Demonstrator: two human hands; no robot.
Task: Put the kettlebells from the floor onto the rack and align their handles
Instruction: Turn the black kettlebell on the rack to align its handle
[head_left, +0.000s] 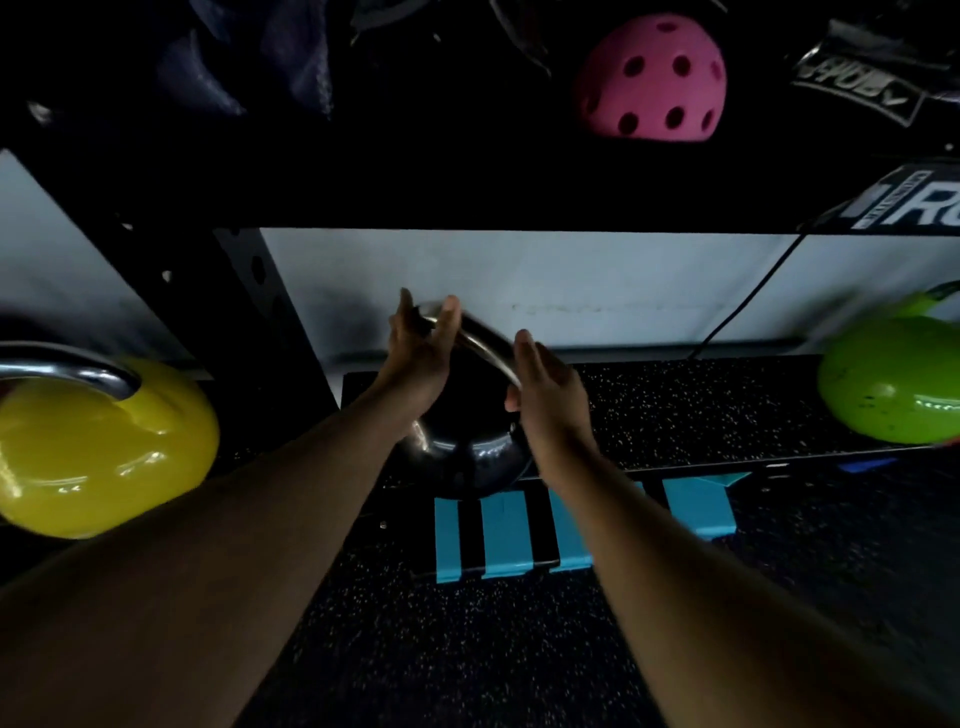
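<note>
A black kettlebell (462, 457) with a shiny steel handle (485, 343) stands on the speckled rack shelf (701, 405) in the middle of the view. My left hand (418, 358) rests against the left end of that handle, fingers straight and apart. My right hand (550, 395) lies flat against the handle's right end and the bell's side, fingers also extended. Neither hand is wrapped around the handle. A yellow kettlebell (104, 447) with a steel handle sits at the far left. A green kettlebell (893, 384) sits at the far right of the shelf.
A black upper shelf (467, 187) overhangs the bells and carries a pink perforated ball (652, 78) and dark gear. A perforated black upright (260, 291) stands left of the black bell. Blue tape strips (571, 525) mark the shelf's front edge above speckled rubber floor (467, 649).
</note>
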